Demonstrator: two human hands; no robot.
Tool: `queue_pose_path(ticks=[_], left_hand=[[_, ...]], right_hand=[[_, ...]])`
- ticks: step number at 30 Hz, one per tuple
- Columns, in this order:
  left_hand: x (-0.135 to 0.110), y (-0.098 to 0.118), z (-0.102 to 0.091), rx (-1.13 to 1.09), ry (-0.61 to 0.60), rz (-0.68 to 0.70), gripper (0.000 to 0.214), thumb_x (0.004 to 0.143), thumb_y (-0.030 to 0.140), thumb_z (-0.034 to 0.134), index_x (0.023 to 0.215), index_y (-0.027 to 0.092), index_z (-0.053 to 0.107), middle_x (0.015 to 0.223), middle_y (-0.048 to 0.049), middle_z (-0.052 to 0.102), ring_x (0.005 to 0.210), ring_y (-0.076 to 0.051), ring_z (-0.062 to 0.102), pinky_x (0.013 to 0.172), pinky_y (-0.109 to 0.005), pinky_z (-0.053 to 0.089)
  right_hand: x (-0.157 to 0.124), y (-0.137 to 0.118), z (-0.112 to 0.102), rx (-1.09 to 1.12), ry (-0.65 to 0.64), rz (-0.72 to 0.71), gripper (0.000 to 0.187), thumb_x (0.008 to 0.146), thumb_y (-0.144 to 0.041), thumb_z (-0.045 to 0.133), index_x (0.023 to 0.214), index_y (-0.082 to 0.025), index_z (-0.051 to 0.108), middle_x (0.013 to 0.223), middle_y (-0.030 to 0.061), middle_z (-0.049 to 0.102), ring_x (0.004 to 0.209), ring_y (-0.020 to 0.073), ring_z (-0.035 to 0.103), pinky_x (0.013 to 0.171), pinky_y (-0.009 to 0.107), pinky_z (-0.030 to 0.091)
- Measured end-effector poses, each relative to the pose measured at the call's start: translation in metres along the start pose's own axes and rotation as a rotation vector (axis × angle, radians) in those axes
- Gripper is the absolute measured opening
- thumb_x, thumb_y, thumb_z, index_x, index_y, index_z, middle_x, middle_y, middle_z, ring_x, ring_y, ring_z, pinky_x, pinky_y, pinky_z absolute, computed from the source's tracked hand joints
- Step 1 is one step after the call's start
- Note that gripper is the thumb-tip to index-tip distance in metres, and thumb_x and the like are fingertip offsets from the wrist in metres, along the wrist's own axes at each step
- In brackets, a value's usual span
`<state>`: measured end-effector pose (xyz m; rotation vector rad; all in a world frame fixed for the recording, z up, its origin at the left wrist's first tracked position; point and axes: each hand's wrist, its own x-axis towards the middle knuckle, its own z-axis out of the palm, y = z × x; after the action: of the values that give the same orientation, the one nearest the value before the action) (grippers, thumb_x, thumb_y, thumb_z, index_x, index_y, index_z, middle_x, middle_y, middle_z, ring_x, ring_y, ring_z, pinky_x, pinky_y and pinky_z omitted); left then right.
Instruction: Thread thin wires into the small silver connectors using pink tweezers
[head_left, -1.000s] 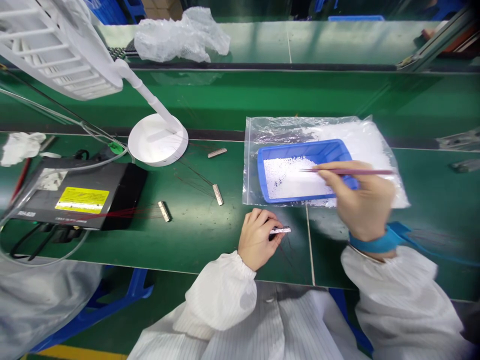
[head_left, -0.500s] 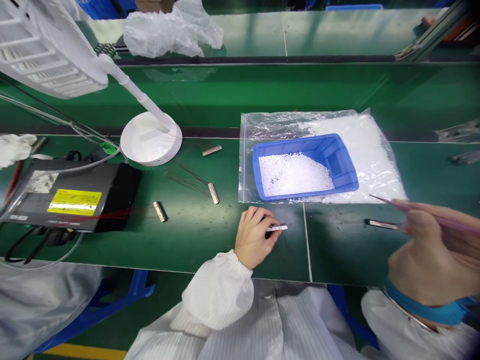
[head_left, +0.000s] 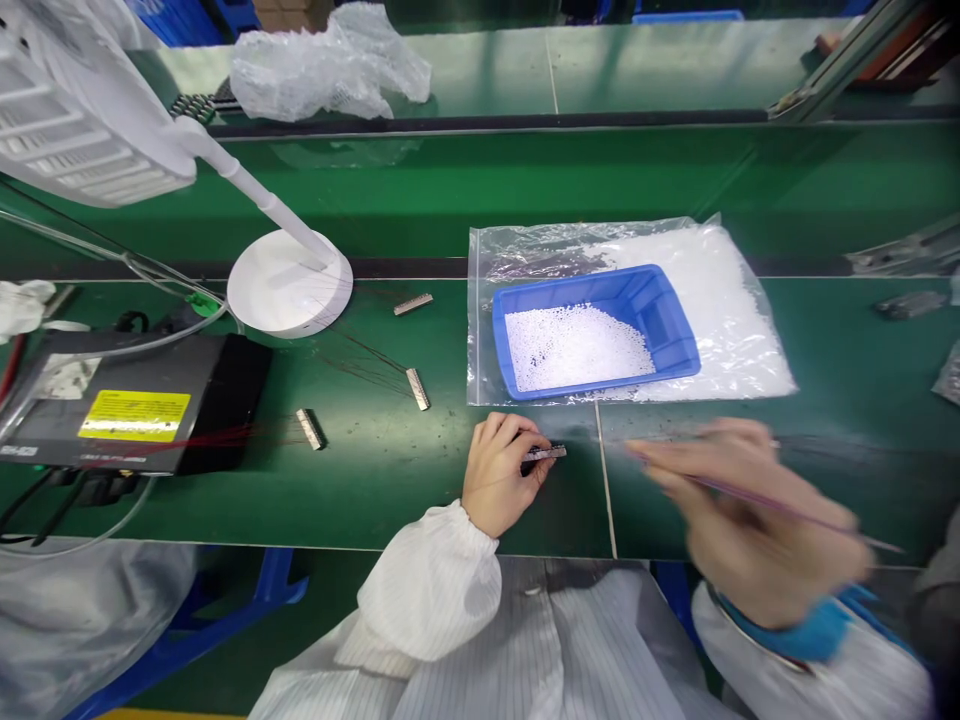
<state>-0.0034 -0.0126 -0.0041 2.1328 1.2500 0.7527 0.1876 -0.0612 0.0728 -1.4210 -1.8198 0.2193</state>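
Observation:
My left hand (head_left: 501,470) rests on the green bench, closed on a small silvery rectangular block (head_left: 549,453). Its right end sticks out past my thumb and fingertips. To the right, above the bench, my right hand (head_left: 757,515) is smeared by motion. A slim pink pointed tool (head_left: 780,506) lies across its fingers, with a thin tip toward the lower right. Whether the blurred fingertips hold anything more cannot be made out. Similar silvery blocks lie to the left: one upper block (head_left: 413,304), one middle block (head_left: 418,389) and one left block (head_left: 309,429), with fine dark-red wires near them.
A blue bin (head_left: 675,345) of white granules sits on a clear bag (head_left: 739,300) of white granules behind my hands. At left stand a white lamp base (head_left: 289,285) and a black box (head_left: 150,400) with cables. Bubble wrap (head_left: 330,65) lies on the far ledge.
My right hand has swept left toward my left hand, and the pink tool's tip has swung round from pointing left to lower right. The left hand keeps its hold; the view has shifted slightly.

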Motion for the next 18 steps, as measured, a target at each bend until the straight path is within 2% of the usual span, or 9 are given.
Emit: queue_pose_path(ticks=[1, 4, 8, 14, 18], left_hand=[[0.0, 0.0, 0.0, 0.003, -0.003, -0.001, 0.006, 0.084, 0.026, 0.063, 0.086, 0.02, 0.063, 0.09, -0.0036, 0.063, 0.089, -0.02, 0.051, 0.074, -0.034, 0.039], [0.0, 0.0, 0.0, 0.006, -0.025, -0.008, 0.006, 0.084, 0.026, 0.063, 0.086, 0.021, 0.064, 0.091, -0.0034, 0.063, 0.091, -0.02, 0.051, 0.076, -0.035, 0.039], [0.0, -0.001, 0.0, 0.01, -0.032, -0.016, 0.006, 0.084, 0.026, 0.063, 0.086, 0.021, 0.064, 0.092, -0.0034, 0.063, 0.091, -0.02, 0.051, 0.076, -0.036, 0.039], [-0.001, -0.001, 0.0, 0.005, -0.027, -0.01, 0.005, 0.083, 0.025, 0.063, 0.086, 0.021, 0.064, 0.093, -0.0032, 0.063, 0.092, -0.02, 0.051, 0.077, -0.036, 0.039], [-0.001, -0.001, 0.0, 0.011, -0.025, -0.01, 0.006, 0.084, 0.026, 0.062, 0.086, 0.021, 0.064, 0.092, -0.0038, 0.063, 0.091, -0.02, 0.051, 0.076, -0.035, 0.04]], right_hand=[[0.003, 0.001, 0.009, 0.037, -0.066, -0.017, 0.037, 0.079, -0.016, 0.063, 0.107, -0.039, 0.062, 0.09, -0.0029, 0.073, 0.069, 0.0219, 0.067, 0.075, 0.046, 0.049], [0.007, 0.008, 0.031, 0.053, -0.156, -0.02, 0.025, 0.081, -0.015, 0.062, 0.1, -0.031, 0.064, 0.086, -0.0023, 0.073, 0.068, 0.0175, 0.065, 0.071, 0.039, 0.048], [0.002, 0.019, 0.045, 0.047, -0.192, 0.002, 0.014, 0.084, -0.021, 0.06, 0.094, -0.027, 0.066, 0.085, -0.0009, 0.073, 0.069, 0.0175, 0.065, 0.07, 0.038, 0.047], [0.0, 0.019, 0.043, 0.046, -0.212, 0.032, 0.014, 0.084, -0.02, 0.059, 0.094, -0.027, 0.066, 0.086, -0.001, 0.073, 0.071, 0.0174, 0.065, 0.07, 0.038, 0.047], [0.012, 0.014, 0.032, 0.056, -0.118, 0.031, 0.018, 0.083, -0.021, 0.061, 0.098, -0.03, 0.066, 0.086, -0.0026, 0.073, 0.072, 0.0177, 0.065, 0.07, 0.037, 0.048]])
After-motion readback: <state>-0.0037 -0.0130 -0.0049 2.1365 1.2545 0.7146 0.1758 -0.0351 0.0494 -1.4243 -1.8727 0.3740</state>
